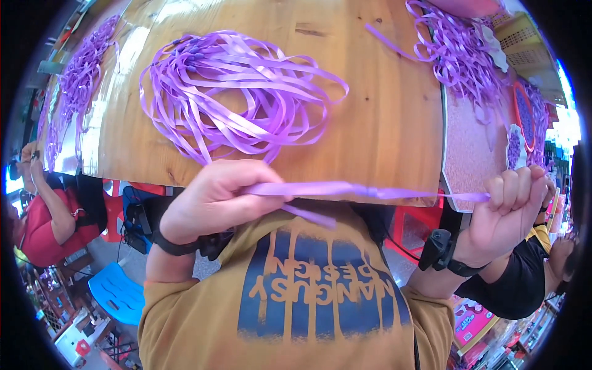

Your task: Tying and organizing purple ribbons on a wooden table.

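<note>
A purple ribbon [327,189] is stretched taut between my two hands, just off the table's near edge. Closed around its left part is my left hand [216,196], and a loose tail of the ribbon hangs below those fingers. My right hand [509,200] is a fist gripping the other end. Between the hands the ribbon narrows at what looks like a knot or join. Beyond my left hand, a looped bundle of purple ribbons [246,92] lies on the wooden table [376,123], with small darker purple pieces gathered at its upper left.
More tangled purple ribbons [459,55] are heaped at the far right, and another heap [83,74] lies at the far left. A person in red [52,225] sits on the left; one in black [512,277] is on the right. A blue stool [117,293] stands lower left.
</note>
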Motion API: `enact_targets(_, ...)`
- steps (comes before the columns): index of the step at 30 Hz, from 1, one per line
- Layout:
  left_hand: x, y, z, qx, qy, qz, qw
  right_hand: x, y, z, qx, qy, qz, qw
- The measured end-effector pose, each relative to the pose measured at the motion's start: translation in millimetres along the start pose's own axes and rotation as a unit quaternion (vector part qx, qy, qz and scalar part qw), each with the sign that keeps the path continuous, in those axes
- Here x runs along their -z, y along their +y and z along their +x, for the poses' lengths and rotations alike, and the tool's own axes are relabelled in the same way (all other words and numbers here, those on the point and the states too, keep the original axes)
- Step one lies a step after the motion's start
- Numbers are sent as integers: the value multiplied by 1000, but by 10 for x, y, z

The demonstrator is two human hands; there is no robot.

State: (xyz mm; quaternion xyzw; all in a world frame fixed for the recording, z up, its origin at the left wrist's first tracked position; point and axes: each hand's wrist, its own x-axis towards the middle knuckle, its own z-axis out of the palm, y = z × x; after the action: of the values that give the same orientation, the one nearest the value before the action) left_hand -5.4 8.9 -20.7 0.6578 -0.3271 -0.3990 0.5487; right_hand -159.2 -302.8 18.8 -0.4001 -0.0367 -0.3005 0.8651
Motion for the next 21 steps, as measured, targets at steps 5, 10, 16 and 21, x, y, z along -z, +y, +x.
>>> enact_targets(5,271,-326,-409,9,120,-117,986,194,-56,21,-19,38,-18,999)
enact_targets(10,475,-448,-566,-109,167,-230,952,259,-183,32,-33,74,-42,996)
enact_targets(16,608,-577,-681,-116,210,-219,946,279,-210,34,-56,46,-19,997)
enact_targets(21,567,-494,-685,-44,235,-169,956,590,-436,106,63,136,-257,955)
